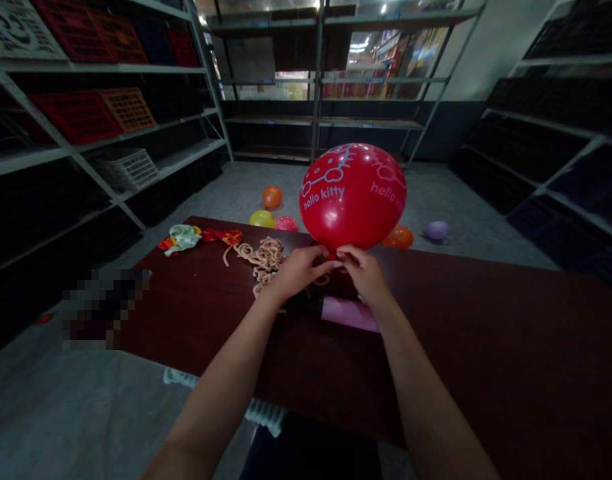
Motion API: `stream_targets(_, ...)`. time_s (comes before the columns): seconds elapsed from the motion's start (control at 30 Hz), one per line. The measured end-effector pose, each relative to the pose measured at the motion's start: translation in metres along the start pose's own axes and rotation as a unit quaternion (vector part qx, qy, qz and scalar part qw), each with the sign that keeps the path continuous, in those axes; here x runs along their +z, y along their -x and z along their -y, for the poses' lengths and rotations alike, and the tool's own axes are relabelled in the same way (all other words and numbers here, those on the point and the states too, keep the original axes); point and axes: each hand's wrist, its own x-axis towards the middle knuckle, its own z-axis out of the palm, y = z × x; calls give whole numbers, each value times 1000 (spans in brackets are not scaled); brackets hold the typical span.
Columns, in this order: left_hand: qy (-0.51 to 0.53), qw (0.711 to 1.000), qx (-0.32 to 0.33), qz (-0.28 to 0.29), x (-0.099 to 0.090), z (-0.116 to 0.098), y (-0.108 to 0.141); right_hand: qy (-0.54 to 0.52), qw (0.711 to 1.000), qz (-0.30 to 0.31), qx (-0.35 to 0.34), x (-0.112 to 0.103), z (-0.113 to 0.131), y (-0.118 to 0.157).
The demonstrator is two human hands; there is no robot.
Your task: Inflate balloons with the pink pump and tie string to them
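A big red balloon (353, 197) printed with "hello kitty" stands inflated above the table, its neck pointing down. My left hand (306, 267) and my right hand (361, 267) meet at that neck, fingers pinched together on it from both sides. The knot or opening is hidden by my fingers. Close to my left hand lies a tangled heap of beige cord (263, 260). A pink cylinder with a dark end (350, 313) rests on the table below my hands, partly behind my right wrist.
Crumpled green cloth-like pieces (183, 237) and red-yellow ones lie at the dark table's (486, 320) far left. Beyond it, an orange balloon (273, 197), a purple balloon (437, 231) and several others sit on the floor. Shelves with crates (129, 110) line the left.
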Motion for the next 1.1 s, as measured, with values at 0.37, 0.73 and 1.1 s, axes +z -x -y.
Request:
stream_targets(0.37,211,972,-85,-52,0,-7,-4,-37,999,17,1,0,7,2)
stream_targets(0.73,-158,983,-46,85,-16,15,7,-102,988,-100,64,-7,6,1)
stream_targets(1.1,-63,997,-50,18,-11,11,2,-146,978,-122,80,-6,10,0)
